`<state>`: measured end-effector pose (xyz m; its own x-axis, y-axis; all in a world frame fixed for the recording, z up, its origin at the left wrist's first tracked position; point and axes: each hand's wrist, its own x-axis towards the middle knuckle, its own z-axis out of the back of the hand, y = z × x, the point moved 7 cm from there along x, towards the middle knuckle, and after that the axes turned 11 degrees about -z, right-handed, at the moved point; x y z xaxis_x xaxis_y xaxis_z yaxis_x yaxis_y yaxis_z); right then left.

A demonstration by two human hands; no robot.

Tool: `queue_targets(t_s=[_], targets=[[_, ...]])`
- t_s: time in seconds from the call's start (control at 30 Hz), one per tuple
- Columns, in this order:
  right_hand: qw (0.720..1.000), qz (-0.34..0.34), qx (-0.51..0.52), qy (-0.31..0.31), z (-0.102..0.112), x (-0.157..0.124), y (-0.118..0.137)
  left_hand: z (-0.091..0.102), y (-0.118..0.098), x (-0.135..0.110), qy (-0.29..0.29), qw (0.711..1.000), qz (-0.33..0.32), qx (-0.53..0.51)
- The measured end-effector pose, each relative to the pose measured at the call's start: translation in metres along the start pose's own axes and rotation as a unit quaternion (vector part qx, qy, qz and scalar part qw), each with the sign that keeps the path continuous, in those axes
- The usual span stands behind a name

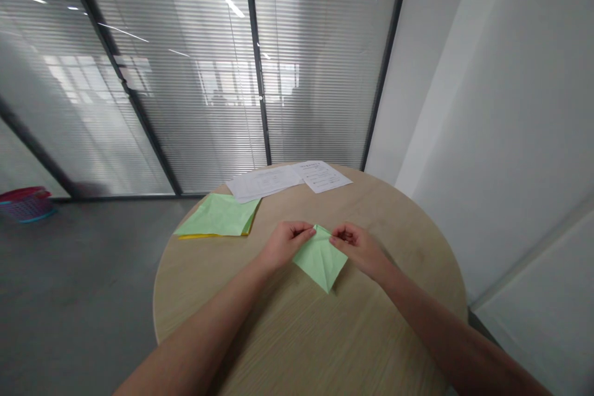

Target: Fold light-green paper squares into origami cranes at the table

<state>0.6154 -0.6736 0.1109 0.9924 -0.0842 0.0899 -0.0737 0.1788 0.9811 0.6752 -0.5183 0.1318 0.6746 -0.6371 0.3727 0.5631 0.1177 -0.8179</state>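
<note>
Along the far edge of the tabletop (413, 235), printed sheets (322, 177) lie, text too small to read; left hand (286, 241) and right hand (359, 249) pinch green paper (322, 261), open wood rightward.

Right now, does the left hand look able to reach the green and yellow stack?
Probably yes: nothing appears to stand between the left hand and the stack, though it would first need to release the folded paper.

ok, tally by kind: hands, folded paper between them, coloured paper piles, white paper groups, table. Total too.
Left hand and right hand: 2
Folded green paper: 1
Green-and-yellow paper pile: 1
Group of white papers: 1
Table: 1
Total: 6
</note>
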Motion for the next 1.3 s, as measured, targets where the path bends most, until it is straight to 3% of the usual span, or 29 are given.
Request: queue_targets(t_s=[0.33,0.57,0.77,0.93,1.07,1.3], targets=[[0.999,0.008,0.027,0.026,-0.005,-0.005,0.007,0.000,-0.007,0.000,-0.014,1.000,-0.007,0.006],[0.999,-0.003,0.046,0.029,-0.006,-0.007,0.009,-0.005,0.001,-0.001,-0.049,0.995,0.042,-0.071],[0.995,-0.052,0.077,0.032,-0.005,-0.002,-0.004,0.007,0.015,-0.001,-0.107,0.985,0.090,-0.104],[0.995,-0.067,0.057,0.049,-0.008,-0.003,-0.005,0.009,0.020,0.000,-0.087,0.985,0.099,-0.113],[0.996,-0.067,0.044,0.049,-0.009,-0.006,-0.001,0.010,0.022,-0.001,-0.104,0.982,0.102,-0.117],[0.995,-0.064,0.079,-0.021,0.006,0.003,-0.008,0.001,0.023,-0.001,-0.055,0.985,0.126,-0.106]])
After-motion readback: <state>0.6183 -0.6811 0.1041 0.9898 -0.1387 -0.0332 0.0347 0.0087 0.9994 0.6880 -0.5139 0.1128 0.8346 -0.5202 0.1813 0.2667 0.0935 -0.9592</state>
